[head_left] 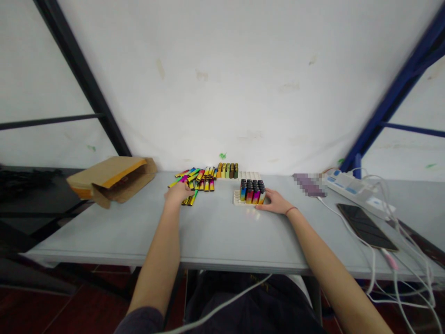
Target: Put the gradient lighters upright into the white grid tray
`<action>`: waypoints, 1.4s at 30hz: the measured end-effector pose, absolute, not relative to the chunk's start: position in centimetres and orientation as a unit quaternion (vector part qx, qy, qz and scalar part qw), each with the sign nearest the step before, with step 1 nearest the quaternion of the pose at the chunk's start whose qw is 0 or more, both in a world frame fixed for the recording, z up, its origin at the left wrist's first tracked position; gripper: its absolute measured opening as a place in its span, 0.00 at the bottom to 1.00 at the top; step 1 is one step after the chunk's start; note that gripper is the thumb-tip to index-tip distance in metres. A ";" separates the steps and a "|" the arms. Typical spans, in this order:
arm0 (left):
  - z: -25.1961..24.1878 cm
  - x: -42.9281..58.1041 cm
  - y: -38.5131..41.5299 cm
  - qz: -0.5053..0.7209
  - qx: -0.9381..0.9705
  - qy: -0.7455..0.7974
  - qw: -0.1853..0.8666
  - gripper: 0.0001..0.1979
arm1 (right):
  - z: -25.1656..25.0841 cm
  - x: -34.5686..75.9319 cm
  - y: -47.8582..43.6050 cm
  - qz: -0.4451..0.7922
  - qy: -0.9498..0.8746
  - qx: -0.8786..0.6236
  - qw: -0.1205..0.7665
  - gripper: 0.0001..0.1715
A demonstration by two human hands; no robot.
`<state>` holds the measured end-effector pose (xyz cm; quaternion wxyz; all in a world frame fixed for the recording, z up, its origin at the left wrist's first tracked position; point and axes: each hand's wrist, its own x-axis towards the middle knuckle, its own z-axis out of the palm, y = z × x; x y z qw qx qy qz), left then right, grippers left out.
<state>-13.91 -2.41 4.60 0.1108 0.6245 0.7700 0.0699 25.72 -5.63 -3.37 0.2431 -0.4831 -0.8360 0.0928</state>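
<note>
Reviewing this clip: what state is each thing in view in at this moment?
Left hand: down on the loose lighters, grip unclear.
Right hand: open, fingers beside the upright lighters.
Loose lighters: jumbled in a pile.
Upright lighters: packed together in the white tray.
Cardboard envelope: open, flap folded back.
Phone: lying flat, screen dark.
Power strip: white cables plugged in.

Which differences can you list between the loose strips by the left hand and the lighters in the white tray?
The strips lie flat in a jumbled pile, while the lighters stand upright in neat rows in the tray. The strips are slim and mostly yellow; the lighters are stouter, with rainbow bodies and black tops. The left hand is at the strips, and the right hand is beside the lighters. Both have a shiny, metallic finish.
</note>
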 end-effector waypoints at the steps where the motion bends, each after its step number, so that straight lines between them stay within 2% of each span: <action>1: 4.7 -13.7 -2.5 0.056 0.621 0.773 0.116 0.14 | -3.4 25.7 -5.6 0.091 -0.836 -0.483 0.245 0.39; 6: 4.9 -11.6 -3.2 0.034 0.631 0.767 0.112 0.15 | -3.5 25.8 -5.5 0.089 -0.831 -0.496 0.235 0.41; 9: 4.7 -10.7 -3.2 0.015 0.645 0.757 0.104 0.15 | -3.5 25.8 -5.5 0.091 -0.831 -0.499 0.227 0.39; 14: 3.7 -10.2 -2.9 -0.010 0.695 0.712 0.101 0.08 | -3.5 25.8 -5.6 0.097 -0.834 -0.494 0.228 0.37; 18: 3.1 -9.7 -2.8 0.059 0.733 0.666 0.123 0.09 | -3.5 25.8 -5.7 0.101 -0.829 -0.492 0.245 0.37; 21: 2.1 -8.4 -2.7 0.214 0.740 0.610 0.188 0.09 | -3.5 25.8 -5.7 0.102 -0.828 -0.491 0.251 0.37; 23: 1.1 -7.0 -2.6 0.309 0.718 0.552 0.289 0.11 | -3.5 25.8 -5.7 0.098 -0.828 -0.490 0.254 0.38; 25: 0.1 -5.3 -2.4 0.362 0.679 0.492 0.407 0.12 | -3.6 25.8 -5.7 0.093 -0.828 -0.491 0.255 0.38; 28: -1.1 -3.1 -2.3 0.421 0.617 0.456 0.484 0.14 | -3.7 25.9 -5.6 0.088 -0.829 -0.493 0.250 0.38; 32: -1.1 -1.8 -2.6 0.451 0.528 0.448 0.564 0.18 | -3.7 26.0 -5.6 0.090 -0.830 -0.495 0.241 0.40; 36: -0.5 -1.7 -3.0 0.442 0.464 0.456 0.618 0.26 | -3.6 25.9 -5.6 0.089 -0.831 -0.497 0.234 0.39; 42: -0.3 -1.6 -3.5 0.464 0.426 0.476 0.613 0.23 | -3.6 25.8 -5.7 0.091 -0.828 -0.498 0.240 0.36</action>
